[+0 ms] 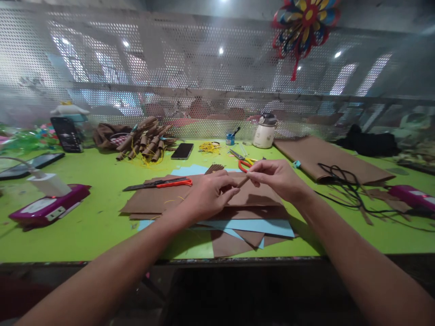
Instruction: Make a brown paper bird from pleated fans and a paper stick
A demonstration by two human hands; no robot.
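Both my hands meet over a stack of brown paper sheets (159,199) and light blue sheets (258,225) on the green table (98,226). My left hand (210,194) and my right hand (277,179) pinch the two ends of a small brown paper strip (243,181), which seems rolled between the fingertips. A box cutter with an orange handle (163,184) lies on the brown paper to the left of my hands. Orange-handled scissors (242,160) lie just behind my right hand.
Rolled brown paper tubes (146,142) are piled at the back left beside a dark phone (182,151). A white jar (265,131) and a blue pot (230,138) stand at the back. Purple devices (47,206) (413,197), black cables (343,181) and a brown sheet (326,156) flank the work area.
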